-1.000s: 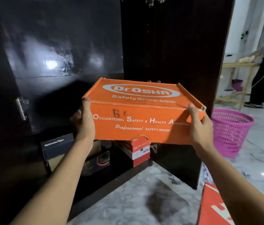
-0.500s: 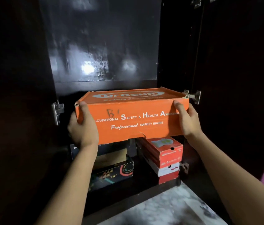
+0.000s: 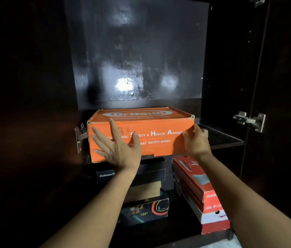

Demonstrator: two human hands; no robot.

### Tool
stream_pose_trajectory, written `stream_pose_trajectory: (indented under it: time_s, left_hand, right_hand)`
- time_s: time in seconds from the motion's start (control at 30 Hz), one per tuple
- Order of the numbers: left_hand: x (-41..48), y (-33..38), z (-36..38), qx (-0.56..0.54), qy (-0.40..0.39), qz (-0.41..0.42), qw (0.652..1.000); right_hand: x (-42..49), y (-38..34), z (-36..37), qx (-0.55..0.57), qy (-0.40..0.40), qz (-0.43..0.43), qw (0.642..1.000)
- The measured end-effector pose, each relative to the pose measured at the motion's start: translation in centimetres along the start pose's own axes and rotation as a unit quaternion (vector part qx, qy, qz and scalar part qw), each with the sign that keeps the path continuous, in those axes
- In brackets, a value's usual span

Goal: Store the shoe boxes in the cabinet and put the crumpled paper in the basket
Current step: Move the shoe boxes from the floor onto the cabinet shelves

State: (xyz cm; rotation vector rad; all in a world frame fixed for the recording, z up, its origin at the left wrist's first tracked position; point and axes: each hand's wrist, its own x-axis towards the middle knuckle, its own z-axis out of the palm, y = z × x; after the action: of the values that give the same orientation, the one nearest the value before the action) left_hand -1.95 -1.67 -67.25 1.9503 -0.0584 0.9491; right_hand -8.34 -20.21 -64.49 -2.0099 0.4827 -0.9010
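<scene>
- My left hand (image 3: 118,149) lies flat on the front face of the orange Dr.OSHA shoe box (image 3: 159,138). The fingers are straight and spread, the palm is pressed to the cardboard, and it clasps nothing.
- My right hand (image 3: 196,140) has the box's right front corner, at 3 o'clock of the box. The thumb is on the front face and the fingers curl round the end.
- The box sits on the middle shelf (image 3: 221,138) of the dark cabinet (image 3: 141,51), pushed to the left end of it. Its long front face is turned to me and its lid is closed.
- It is bright orange cardboard with white lettering. An oval "Dr.OSHA" logo is on the lid, and "Health Awaren…" and "Safety Shoes" are readable on the front between my hands.
- The lid's top right corner looks crushed, and the lid's lower front edge has a small cut-out notch.
- At 3 o'clock of the box the shelf is bare board, with a metal hinge (image 3: 250,120) beyond it. Another hinge (image 3: 80,136) sits just beside the box at 9 o'clock.
- At 6 o'clock, in the compartment below, a black Onitsuka Tiger box (image 3: 105,176) tops a stack that ends in a dark patterned box (image 3: 146,210).
- At 5 o'clock stands a stack of red and white shoe boxes (image 3: 203,194).
</scene>
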Motion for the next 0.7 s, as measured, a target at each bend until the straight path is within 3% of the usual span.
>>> stream_pose_trajectory:
  time_s: [0.23, 0.5, 0.7]
  left_hand:
    - [4.1, -3.4, 2.5, 0.023, -0.049, -0.028, 0.998]
    - [4.6, -3.8, 2.7, 0.031, -0.05, -0.038, 0.998]
    - [3.9, -2.2, 1.1, 0.036, -0.104, -0.072, 0.991]
  right_hand:
    - [3.0, -1.3, 3.8, 0.004, -0.104, 0.028, 0.994]
    - [3.9, -0.4, 2.9, 0.002, -0.157, 0.02, 0.987]
    - [0.4, 2.3, -0.6, 0.081, -0.103, 0.007, 0.991]
